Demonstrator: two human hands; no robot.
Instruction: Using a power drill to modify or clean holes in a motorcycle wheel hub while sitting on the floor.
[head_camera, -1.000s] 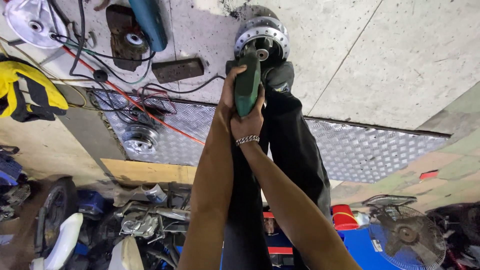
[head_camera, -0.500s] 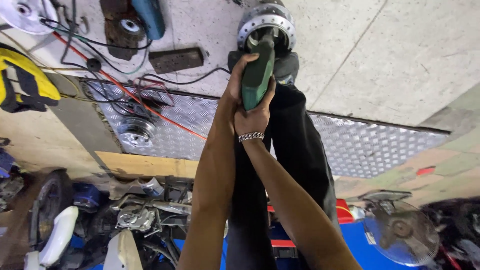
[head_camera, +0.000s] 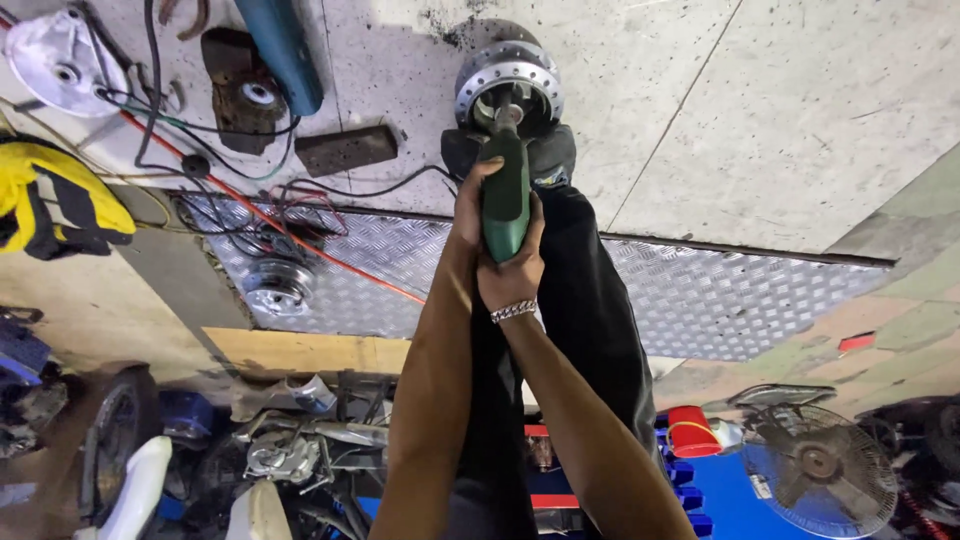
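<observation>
I see both hands stacked on one green power tool (head_camera: 506, 200), whose nose points into the bore of a shiny metal wheel hub (head_camera: 509, 88) lying on the concrete floor (head_camera: 780, 110). My left hand (head_camera: 470, 205) is clamped round the tool's body from the side; my right hand (head_camera: 512, 270), with a metal bracelet (head_camera: 513, 311) at the wrist, is closed round its rear end. The tool's tip is hidden inside the hub, so I cannot tell what bit it carries. Two dark shoes sit just beside the hub, mostly covered by my black trouser legs (head_camera: 590, 330) and hands. A second, smaller hub (head_camera: 278, 285) rests on the checkered metal plate (head_camera: 720, 300), and a round silver cover (head_camera: 60, 62) lies cut off at the top left corner. One blue-handled tool (head_camera: 285, 50) runs off the upper edge. Cables (head_camera: 230, 190), one red and several black, tangle near it. A fan (head_camera: 815, 460) lies lower right, partly in shadow.
</observation>
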